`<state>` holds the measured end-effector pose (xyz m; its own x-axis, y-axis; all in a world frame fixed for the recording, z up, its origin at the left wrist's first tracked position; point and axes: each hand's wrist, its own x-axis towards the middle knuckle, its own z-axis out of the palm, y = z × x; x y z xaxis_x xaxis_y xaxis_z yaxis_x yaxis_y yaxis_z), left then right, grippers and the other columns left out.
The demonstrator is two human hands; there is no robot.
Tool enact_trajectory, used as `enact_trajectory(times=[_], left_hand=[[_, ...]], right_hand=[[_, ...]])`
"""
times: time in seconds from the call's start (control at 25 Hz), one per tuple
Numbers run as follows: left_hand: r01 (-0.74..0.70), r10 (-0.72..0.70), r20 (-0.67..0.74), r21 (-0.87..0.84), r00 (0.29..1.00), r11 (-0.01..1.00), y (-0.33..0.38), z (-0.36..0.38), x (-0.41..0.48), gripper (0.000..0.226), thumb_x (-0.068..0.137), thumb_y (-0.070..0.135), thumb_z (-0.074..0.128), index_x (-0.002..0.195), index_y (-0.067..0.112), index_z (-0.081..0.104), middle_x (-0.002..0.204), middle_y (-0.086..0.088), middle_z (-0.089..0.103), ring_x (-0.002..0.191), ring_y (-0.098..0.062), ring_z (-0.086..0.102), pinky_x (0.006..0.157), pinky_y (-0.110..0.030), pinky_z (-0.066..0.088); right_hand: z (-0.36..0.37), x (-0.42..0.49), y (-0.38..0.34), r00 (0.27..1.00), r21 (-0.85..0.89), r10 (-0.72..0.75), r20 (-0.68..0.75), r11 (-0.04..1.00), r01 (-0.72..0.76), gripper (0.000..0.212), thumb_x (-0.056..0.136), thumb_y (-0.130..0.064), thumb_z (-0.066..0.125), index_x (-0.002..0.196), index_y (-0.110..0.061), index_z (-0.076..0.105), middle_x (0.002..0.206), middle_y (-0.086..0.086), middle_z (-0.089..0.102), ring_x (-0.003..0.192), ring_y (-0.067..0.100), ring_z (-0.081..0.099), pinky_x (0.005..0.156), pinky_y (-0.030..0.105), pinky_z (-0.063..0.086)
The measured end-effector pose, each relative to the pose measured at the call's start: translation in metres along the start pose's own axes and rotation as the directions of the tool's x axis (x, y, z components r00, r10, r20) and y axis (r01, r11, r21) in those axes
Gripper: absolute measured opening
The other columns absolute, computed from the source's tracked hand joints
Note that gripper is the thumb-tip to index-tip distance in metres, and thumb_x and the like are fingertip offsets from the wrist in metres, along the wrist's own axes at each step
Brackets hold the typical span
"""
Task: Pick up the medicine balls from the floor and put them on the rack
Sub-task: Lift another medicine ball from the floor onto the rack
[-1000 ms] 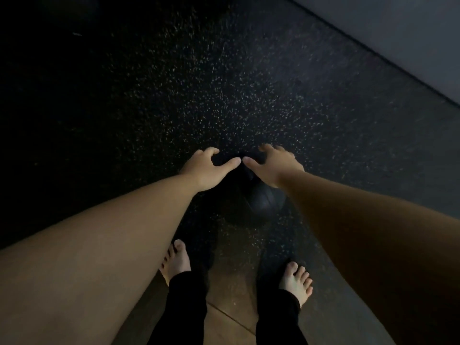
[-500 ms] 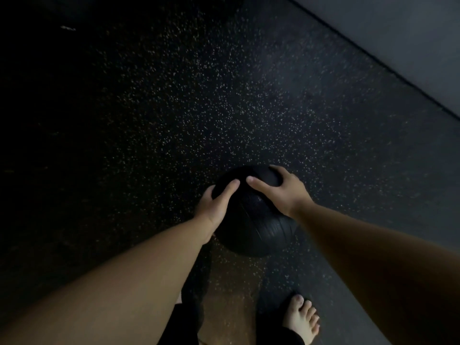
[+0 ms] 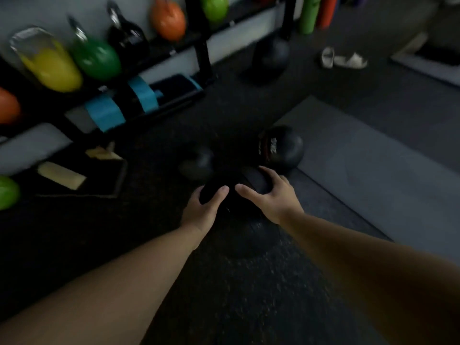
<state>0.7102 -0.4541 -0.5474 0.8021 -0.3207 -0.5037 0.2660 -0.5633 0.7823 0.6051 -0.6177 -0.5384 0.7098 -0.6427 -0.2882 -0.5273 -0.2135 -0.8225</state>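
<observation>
Your left hand (image 3: pixel 200 214) and your right hand (image 3: pixel 272 197) grip the same black medicine ball (image 3: pixel 251 181) from both sides, fingers curled over its top.

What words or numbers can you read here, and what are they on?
White marks on the label of the floor medicine ball: too blurred to read; perhaps a number.
Held ball, kettlebells, rack: no text to be seen.
</observation>
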Motion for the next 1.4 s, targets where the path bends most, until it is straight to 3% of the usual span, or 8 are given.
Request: enact_trajectory(times=[0.28,0.56,0.72,0.8,1.0,1.16,1.32,1.4], left_hand=[[-0.385,0.286,-0.398,-0.196,0.872,0.902,0.271,-0.311,-0.133,0.101,0.049,0.092,0.063,0.134,0.037,0.065,0.132,0.0,0.071,0.121,-0.029,0.067,0.107,-0.046,0.053],[-0.722,0.536,-0.67,-0.001,0.514,0.692,0.41,-0.588,-0.277,0.083,0.054,0.09,0.06,0.123,0.043,0.057,0.103,0.018,0.064,0.103,-0.013,0.065,0.078,-0.018,0.048],[-0.776,0.622,-0.697,0.15,0.356,0.612,0.438,-0.675,-0.315,0.086,0.057,0.089,0.061,0.132,0.046,0.055,0.098,0.033,0.056,0.085,0.012,0.053,0.069,-0.009,0.041],[-0.788,0.638,-0.698,0.172,0.326,0.592,0.45,-0.709,-0.32,0.098,0.058,0.089,0.063,0.141,0.039,0.055,0.103,0.027,0.059,0.088,0.007,0.056,0.069,-0.011,0.043],[-0.815,0.686,-0.674,0.214,0.276,0.539,0.483,-0.754,-0.276,0.099,0.06,0.084,0.068,0.143,0.03,0.056,0.116,0.012,0.065,0.107,-0.01,0.065,0.074,-0.012,0.048],[-0.83,0.674,-0.682,0.177,0.284,0.529,0.524,-0.774,-0.188,0.098,0.059,0.083,0.067,0.142,0.034,0.054,0.109,0.018,0.062,0.101,-0.005,0.063,0.079,-0.017,0.049],[-0.839,0.619,-0.724,0.105,0.304,0.535,0.574,-0.799,-0.077,0.067,0.078,0.065,0.078,0.133,0.038,0.054,0.113,0.01,0.063,0.12,-0.023,0.065,0.093,-0.031,0.052],[-0.842,0.63,-0.719,0.119,0.293,0.527,0.611,-0.821,-0.021,0.073,0.079,0.062,0.079,0.141,0.032,0.055,0.118,0.008,0.063,0.118,-0.019,0.063,0.093,-0.031,0.051]], right_hand=[[-0.044,-0.06,-0.449,0.866,-0.024,-0.5,0.018,0.865,0.501,0.12,0.049,-0.097,0.065,0.152,-0.039,0.046,0.145,0.008,0.055,0.135,0.03,0.055,0.11,0.037,0.046],[-0.009,-0.185,-0.77,0.565,0.109,-0.823,-0.055,0.557,0.823,0.114,0.054,-0.095,0.065,0.153,-0.044,0.042,0.149,0.004,0.05,0.135,0.029,0.053,0.112,0.042,0.045],[0.017,-0.222,-0.849,0.455,0.184,-0.881,-0.132,0.429,0.884,0.111,0.058,-0.09,0.066,0.154,-0.039,0.043,0.148,0.006,0.048,0.134,0.029,0.052,0.104,0.035,0.043],[0.029,-0.227,-0.883,0.423,0.22,-0.896,-0.135,0.389,0.895,0.112,0.058,-0.089,0.068,0.154,-0.038,0.042,0.148,0.006,0.046,0.136,0.03,0.049,0.106,0.038,0.044],[0.055,-0.186,-0.932,0.391,0.214,-0.903,-0.177,0.352,0.911,0.114,0.057,-0.089,0.069,0.155,-0.039,0.04,0.151,0.009,0.044,0.139,0.033,0.047,0.113,0.049,0.044],[0.076,-0.097,-0.971,0.372,0.191,-0.906,-0.203,0.336,0.922,0.114,0.057,-0.088,0.069,0.155,-0.037,0.042,0.149,0.009,0.045,0.138,0.034,0.048,0.113,0.048,0.044],[0.091,0.01,-1.035,0.322,0.118,-0.933,-0.162,0.305,0.945,0.114,0.054,-0.092,0.068,0.152,-0.04,0.043,0.147,0.007,0.046,0.135,0.032,0.05,0.111,0.043,0.044],[0.101,0.07,-1.071,0.305,0.107,-0.938,-0.167,0.29,0.951,0.115,0.053,-0.093,0.067,0.152,-0.04,0.043,0.147,0.007,0.045,0.134,0.032,0.052,0.11,0.042,0.045]])
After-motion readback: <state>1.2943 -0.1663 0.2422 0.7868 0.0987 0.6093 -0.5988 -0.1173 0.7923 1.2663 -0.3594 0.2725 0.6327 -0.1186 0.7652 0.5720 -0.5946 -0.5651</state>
